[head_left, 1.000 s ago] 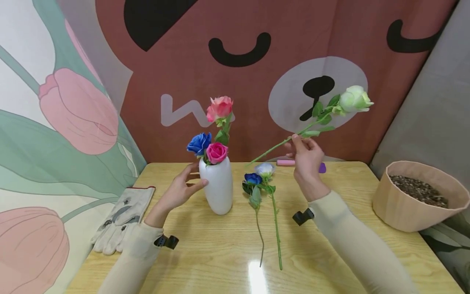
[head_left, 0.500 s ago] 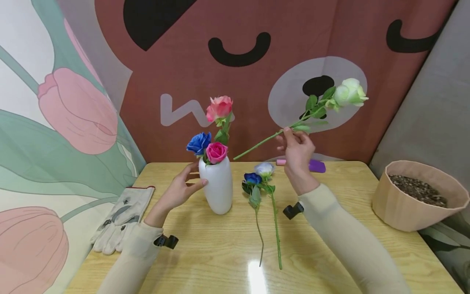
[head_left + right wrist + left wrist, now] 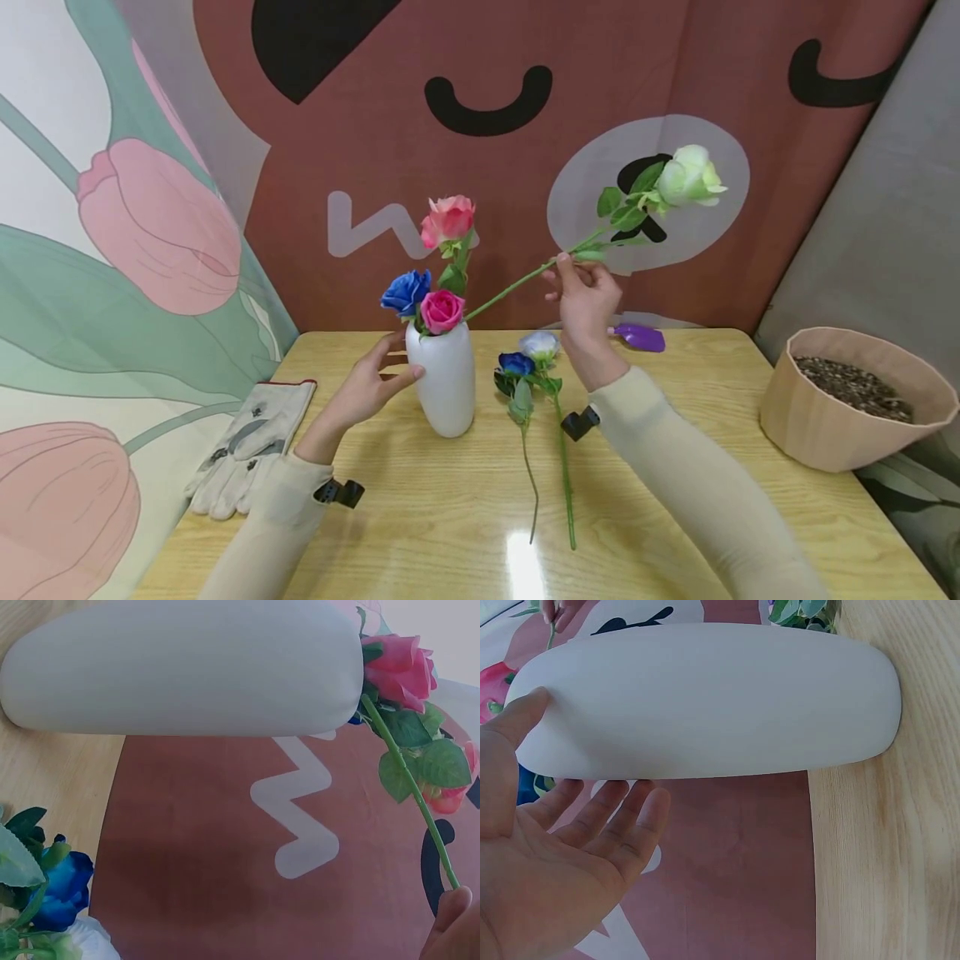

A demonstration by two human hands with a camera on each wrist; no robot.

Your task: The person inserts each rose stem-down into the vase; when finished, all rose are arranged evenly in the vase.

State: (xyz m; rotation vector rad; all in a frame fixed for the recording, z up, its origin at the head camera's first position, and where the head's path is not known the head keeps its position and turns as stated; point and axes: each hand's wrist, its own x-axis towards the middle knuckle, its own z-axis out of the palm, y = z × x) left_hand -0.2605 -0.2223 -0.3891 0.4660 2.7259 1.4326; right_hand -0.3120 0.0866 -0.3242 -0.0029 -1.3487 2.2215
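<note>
A white vase (image 3: 444, 383) stands upright on the table, holding a coral rose (image 3: 448, 222), a blue rose (image 3: 407, 292) and a hot-pink rose (image 3: 442, 312). My left hand (image 3: 369, 385) grips its upper left side, thumb in front and fingers behind; the thumb (image 3: 526, 714) touches the white wall in the left wrist view. Between thumb and fingers, my right hand (image 3: 588, 302) pinches the green stem of a pale green-white rose (image 3: 688, 177). That stem slants down leftward, its lower end (image 3: 367, 701) at the vase mouth. Whether the tip is inside I cannot tell.
Right of the vase lie a dark blue rose (image 3: 516, 364) and a pale lilac-white rose (image 3: 541, 344), stems toward me. Behind the right hand is a purple shovel blade (image 3: 641, 337). Work gloves (image 3: 251, 450) lie left; a tan pot (image 3: 813, 425) with dark soil stands right.
The right hand has moved left and slightly up with the pale rose, bringing the stem's lower end to the vase mouth. The left hand and the vase have stayed put.
</note>
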